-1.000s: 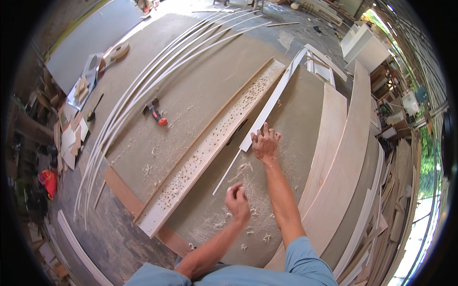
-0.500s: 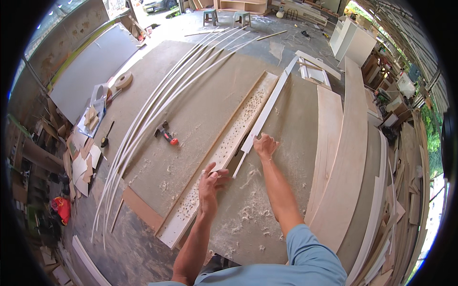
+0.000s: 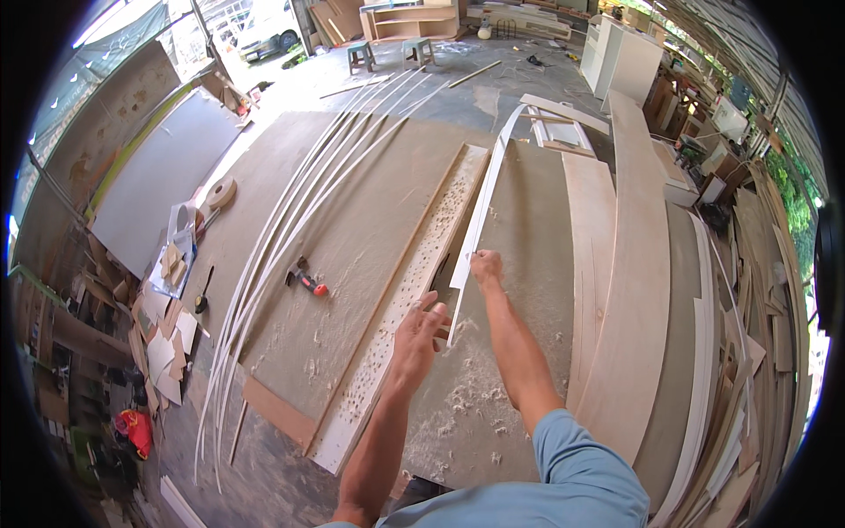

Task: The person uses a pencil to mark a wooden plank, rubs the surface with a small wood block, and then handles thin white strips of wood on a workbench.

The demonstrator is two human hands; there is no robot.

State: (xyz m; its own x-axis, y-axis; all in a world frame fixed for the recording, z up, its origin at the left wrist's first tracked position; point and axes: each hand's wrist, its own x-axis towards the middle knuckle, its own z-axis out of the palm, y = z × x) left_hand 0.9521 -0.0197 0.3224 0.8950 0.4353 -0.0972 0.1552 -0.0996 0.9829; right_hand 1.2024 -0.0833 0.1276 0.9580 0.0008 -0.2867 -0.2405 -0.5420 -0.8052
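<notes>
Left hand (image 3: 421, 327) moved up to 12 o'clock, fingers spread, empty; right hand (image 3: 485, 265) pinches long white thin strip (image 3: 482, 209). Step: lifting strip; next needs left grasp.

One view only, a wide fisheye worn on the person's head, looking steeply down and forward over a big work desk (image 3: 352, 220) covered with panels. The person's own forearms enter from the 6 o'clock edge, the left hand (image 3: 418, 339) and the right hand (image 3: 486, 267) sitting close to picture centre, so the lens is near them, about an arm's reach above. Towards 12 o'clock the view runs out across the workshop floor (image 3: 440, 79) to far furniture. Straight boards bend near the rim, most at 3 o'clock, where a long plywood plank (image 3: 638, 290) curves. A black border rings the picture
</notes>
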